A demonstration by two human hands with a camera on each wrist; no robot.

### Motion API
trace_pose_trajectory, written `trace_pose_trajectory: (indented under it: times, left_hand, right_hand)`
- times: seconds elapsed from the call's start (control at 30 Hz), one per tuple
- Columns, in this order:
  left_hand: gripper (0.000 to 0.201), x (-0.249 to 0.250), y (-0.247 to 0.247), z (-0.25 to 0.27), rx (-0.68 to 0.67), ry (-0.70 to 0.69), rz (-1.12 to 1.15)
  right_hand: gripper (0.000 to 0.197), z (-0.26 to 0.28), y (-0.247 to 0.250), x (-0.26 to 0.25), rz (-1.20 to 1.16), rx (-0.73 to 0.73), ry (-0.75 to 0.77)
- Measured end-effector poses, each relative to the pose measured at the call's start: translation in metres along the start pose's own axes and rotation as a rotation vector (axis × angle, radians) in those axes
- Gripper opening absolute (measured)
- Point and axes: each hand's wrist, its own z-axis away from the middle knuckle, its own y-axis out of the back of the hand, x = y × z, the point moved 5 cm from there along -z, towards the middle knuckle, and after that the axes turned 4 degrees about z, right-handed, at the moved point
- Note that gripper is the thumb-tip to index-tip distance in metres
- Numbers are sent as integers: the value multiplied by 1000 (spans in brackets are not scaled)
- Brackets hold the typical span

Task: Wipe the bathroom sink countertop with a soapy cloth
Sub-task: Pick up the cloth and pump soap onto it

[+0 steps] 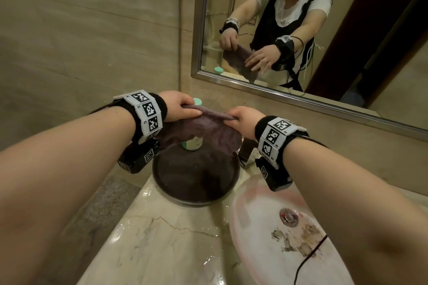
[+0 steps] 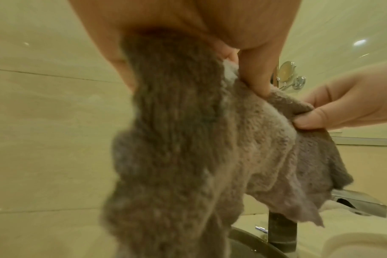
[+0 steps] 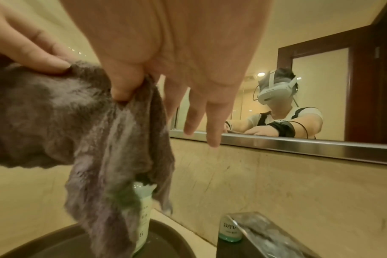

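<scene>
The cloth (image 1: 203,129) is pinched by left hand (image 1: 179,105) and right hand (image 1: 245,120) above the counter's (image 1: 162,238) back-left corner; lowering flat is needed next.

At frame centre, the cloth (image 1: 201,131) is held above the tray (image 1: 171,183); the sink (image 1: 259,233) is set lower right, the mirror (image 1: 289,30) upper right.

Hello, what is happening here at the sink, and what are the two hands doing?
A person stands at a marble bathroom countertop and holds up a wet purple-grey terry cloth by its top edge. The left hand grips one end and the right hand pinches the other, so the cloth hangs spread above a round dark tray. A pale green bottle stands on that tray behind the cloth. Wiping has not yet begun; the cloth is off the countertop.
</scene>
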Motion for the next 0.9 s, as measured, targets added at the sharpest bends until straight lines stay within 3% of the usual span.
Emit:
trace_pose_trajectory:
  times: [0.2,0.37,0.53,0.63,0.73,0.9]
  left_hand:
    - [32,-8,3,-1,-14,44,-27]
    - [29,-12,1,0,-4,41,-3]
    - [30,-17,-15,3,-94,59,74]
    - [25,-21,-29,3,-154,127,246]
    - [33,-29,-44,3,-159,205,489]
    - [36,-40,-74,-7,-59,301,936]
  right_hand:
    - [27,2,19,4,-64,203,-23]
    - [37,-3,10,2,38,91,-94]
    - [31,-7,1,0,-24,90,-123]
    - [31,-11,-2,-4,15,79,-173]
    - [36,-15,-10,-6,7,44,-210]
    - [29,-16,-26,-16,-344,-48,-204]
